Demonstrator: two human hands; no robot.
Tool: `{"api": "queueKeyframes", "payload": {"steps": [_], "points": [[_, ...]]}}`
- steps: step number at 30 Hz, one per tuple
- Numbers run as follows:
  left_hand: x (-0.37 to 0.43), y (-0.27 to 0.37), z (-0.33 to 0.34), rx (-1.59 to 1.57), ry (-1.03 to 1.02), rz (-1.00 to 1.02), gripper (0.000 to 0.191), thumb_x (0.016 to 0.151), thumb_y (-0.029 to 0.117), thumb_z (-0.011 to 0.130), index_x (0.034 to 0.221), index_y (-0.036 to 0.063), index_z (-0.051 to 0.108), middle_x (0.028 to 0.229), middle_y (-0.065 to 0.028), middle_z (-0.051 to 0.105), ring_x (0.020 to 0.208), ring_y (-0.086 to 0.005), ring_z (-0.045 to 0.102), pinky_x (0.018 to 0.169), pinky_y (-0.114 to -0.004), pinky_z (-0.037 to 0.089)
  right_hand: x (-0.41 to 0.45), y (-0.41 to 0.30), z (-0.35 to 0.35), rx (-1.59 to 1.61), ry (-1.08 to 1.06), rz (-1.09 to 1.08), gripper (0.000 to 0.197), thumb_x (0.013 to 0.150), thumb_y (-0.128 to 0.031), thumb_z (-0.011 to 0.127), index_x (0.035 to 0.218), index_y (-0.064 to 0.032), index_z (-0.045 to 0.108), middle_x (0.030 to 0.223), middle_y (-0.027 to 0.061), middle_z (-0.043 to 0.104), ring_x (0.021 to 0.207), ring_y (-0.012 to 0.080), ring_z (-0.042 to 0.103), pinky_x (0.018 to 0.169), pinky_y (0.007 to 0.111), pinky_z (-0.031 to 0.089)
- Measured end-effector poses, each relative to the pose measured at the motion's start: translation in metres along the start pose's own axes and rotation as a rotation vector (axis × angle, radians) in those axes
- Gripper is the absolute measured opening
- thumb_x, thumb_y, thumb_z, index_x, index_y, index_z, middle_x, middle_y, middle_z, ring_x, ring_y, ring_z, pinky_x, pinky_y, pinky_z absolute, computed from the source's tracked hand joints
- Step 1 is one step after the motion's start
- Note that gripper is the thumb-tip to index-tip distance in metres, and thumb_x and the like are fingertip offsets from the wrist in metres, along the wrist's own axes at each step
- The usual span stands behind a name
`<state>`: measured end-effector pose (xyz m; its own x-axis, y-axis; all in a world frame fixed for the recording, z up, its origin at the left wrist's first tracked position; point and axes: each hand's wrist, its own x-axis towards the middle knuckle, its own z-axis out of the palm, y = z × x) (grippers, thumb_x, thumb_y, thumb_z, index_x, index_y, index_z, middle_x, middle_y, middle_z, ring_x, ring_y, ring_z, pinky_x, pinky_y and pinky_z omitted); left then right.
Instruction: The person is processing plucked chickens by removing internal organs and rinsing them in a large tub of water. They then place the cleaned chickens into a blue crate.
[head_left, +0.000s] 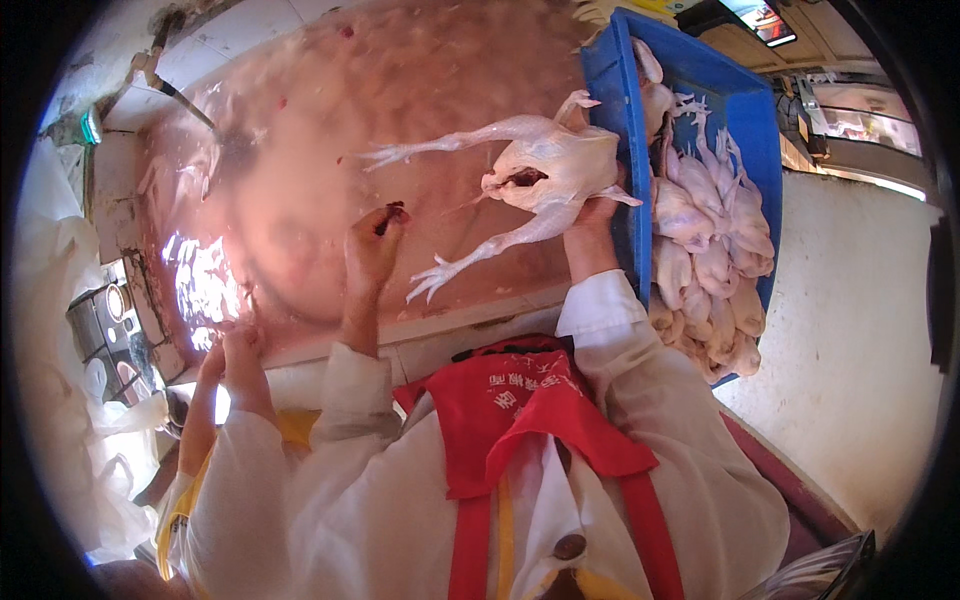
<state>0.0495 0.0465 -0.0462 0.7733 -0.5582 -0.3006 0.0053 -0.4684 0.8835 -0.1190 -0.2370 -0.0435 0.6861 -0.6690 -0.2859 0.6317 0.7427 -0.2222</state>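
Note:
My right hand (592, 234) grips a plucked whole chicken (592, 161) from beneath, beside the blue crate. The bird's feet point left over reddish water, and a dark cut opening shows in its body. Lower and to the left, my left hand (369, 244) is closed around a dark red piece of offal (391, 217), part of which shows at the fingers. Both hands are above a large tiled basin (465, 319) filled with cloudy reddish water (322, 150).
The blue plastic crate (641, 172) at the right holds several plucked birds (709, 247). A co-worker's hands (240, 341) work at the basin's left end. A pipe with a hose (184, 101) reaches over the far left corner. A phone (765, 22) lies beyond the crate.

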Motion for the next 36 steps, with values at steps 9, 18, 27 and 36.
{"api": "queueKeyframes", "payload": {"steps": [9,18,27,36], "points": [[0.037,-0.027,-0.026,0.826,-0.044,0.105,0.037,0.089,0.037,0.055,0.086,0.0031,0.069,0.083,-0.021,0.066,0.075,-0.0376,0.065,0.07,-0.048,0.051,-0.006,0.021,0.021,-0.309,0.256,-0.089,0.05,0.084,-0.045,0.045,0.115,-0.0079,0.06,0.113,0.0125,0.064,0.103,0.0303,0.061,0.091,0.046,0.05],[0.012,-0.008,0.039,0.742,-0.306,-0.162,0.037,0.091,0.037,0.055,0.088,0.0031,0.069,0.089,-0.0172,0.069,0.082,-0.0315,0.068,0.071,-0.043,0.053,0.016,0.044,-0.024,-0.397,0.5,-0.135,0.051,0.085,-0.043,0.041,0.118,-0.0087,0.058,0.118,0.0111,0.061,0.108,0.0312,0.058,0.093,0.049,0.048],[0.003,-0.02,0.039,0.946,-0.333,-0.023,0.034,0.09,0.036,0.058,0.091,0.0044,0.069,0.091,-0.0186,0.069,0.081,-0.034,0.068,0.071,-0.047,0.053,0.036,0.077,-0.149,-0.633,0.651,-0.102,0.043,0.091,-0.034,0.045,0.121,-0.0039,0.054,0.12,0.0124,0.057,0.107,0.0297,0.058,0.09,0.043,0.051],[0.012,-0.053,0.101,-0.136,-0.422,0.083,0.029,0.087,0.022,0.064,0.102,-0.0018,0.063,0.087,-0.0185,0.067,0.084,-0.0189,0.062,0.076,-0.035,0.05,0.006,0.089,-0.206,-0.732,0.516,0.158,0.064,0.094,-0.062,0.035,0.127,-0.009,0.049,0.124,0.0088,0.056,0.115,0.0256,0.054,0.099,0.041,0.045]]}}
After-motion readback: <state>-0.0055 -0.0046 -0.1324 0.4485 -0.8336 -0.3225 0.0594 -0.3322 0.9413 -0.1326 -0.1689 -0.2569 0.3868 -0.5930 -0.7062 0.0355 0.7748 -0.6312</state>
